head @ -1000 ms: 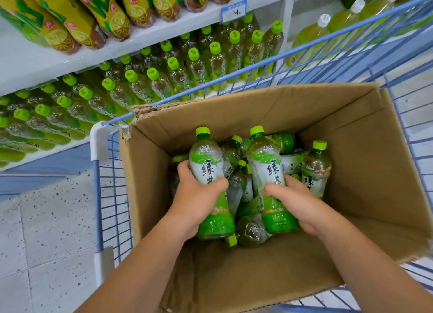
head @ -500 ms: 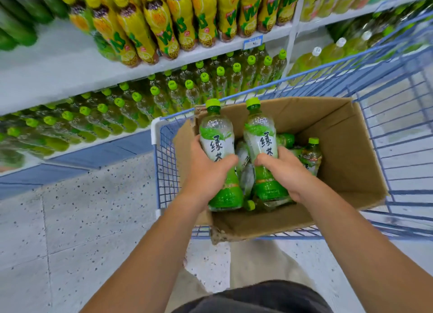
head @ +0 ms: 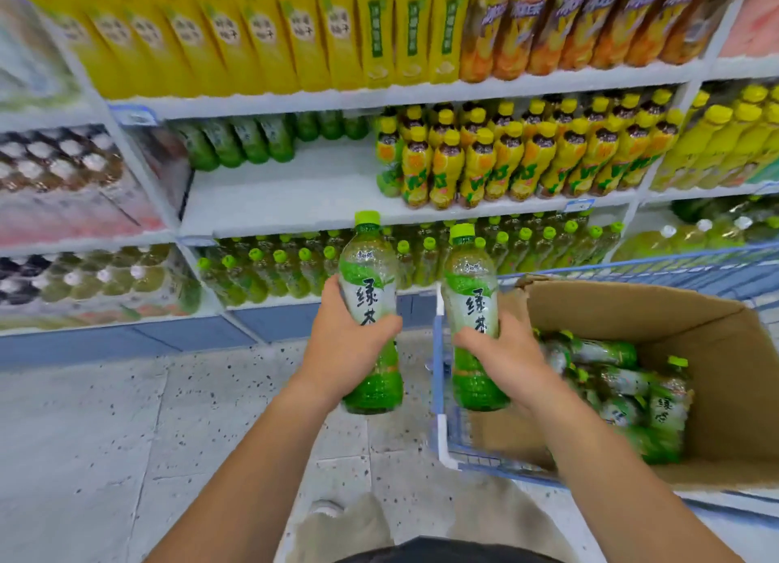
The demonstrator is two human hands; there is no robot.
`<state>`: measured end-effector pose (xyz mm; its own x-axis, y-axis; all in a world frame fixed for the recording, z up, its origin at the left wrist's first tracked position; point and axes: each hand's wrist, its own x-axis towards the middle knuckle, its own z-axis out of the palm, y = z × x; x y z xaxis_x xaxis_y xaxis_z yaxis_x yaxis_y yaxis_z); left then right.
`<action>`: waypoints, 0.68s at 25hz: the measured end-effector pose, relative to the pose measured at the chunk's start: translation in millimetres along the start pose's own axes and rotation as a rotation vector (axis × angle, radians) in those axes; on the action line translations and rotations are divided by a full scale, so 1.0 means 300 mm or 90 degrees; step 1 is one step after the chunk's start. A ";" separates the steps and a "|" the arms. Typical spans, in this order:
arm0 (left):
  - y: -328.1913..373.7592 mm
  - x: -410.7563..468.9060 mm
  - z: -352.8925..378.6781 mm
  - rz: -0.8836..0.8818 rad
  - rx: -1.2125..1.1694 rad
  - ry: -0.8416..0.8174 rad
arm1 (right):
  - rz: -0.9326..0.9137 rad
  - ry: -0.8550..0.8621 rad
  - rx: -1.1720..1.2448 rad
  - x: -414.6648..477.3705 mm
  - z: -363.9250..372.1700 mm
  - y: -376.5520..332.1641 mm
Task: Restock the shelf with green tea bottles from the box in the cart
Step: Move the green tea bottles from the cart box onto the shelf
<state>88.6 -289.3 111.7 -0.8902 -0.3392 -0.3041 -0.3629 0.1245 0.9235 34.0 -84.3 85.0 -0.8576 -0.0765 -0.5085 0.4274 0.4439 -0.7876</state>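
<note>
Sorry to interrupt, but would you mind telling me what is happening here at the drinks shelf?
A person is restocking green tea. The left hand holds one green tea bottle upright, and the right hand holds a second bottle the same way, both lifted clear of the cardboard box in the blue cart. More bottles lie in the box. Neither held bottle is on a shelf yet; the middle shelf ahead has a bare stretch beside a few green bottles.

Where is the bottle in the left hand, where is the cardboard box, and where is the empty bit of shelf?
Left-hand bottle (head: 367,284): head view, on its white label.
Cardboard box (head: 632,309): head view, on its inner back wall.
Empty shelf space (head: 286,191): head view, on the bare white board.
</note>
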 end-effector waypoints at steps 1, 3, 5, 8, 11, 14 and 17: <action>-0.009 -0.002 -0.099 0.014 0.011 0.019 | -0.020 0.006 -0.012 -0.006 0.089 -0.047; -0.019 -0.010 -0.258 0.042 0.039 0.041 | -0.043 0.005 -0.007 -0.017 0.236 -0.123; -0.030 -0.021 -0.400 0.061 0.054 0.052 | -0.050 -0.011 -0.004 -0.029 0.361 -0.194; -0.049 -0.020 -0.567 0.065 0.040 0.085 | -0.076 -0.035 -0.018 -0.030 0.505 -0.295; -0.060 0.009 -0.656 0.074 0.019 0.124 | -0.106 -0.060 -0.038 -0.002 0.583 -0.392; -0.051 0.076 -0.690 0.077 0.029 0.140 | -0.120 -0.071 -0.050 0.063 0.622 -0.470; -0.051 0.232 -0.696 0.068 0.041 0.144 | -0.133 -0.086 -0.046 0.194 0.663 -0.523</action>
<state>89.7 -509.6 125.1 -0.8427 -0.5204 -0.1384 -0.2931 0.2277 0.9286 -26.0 -336.1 109.7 -0.8769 -0.2894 -0.3837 0.2201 0.4679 -0.8559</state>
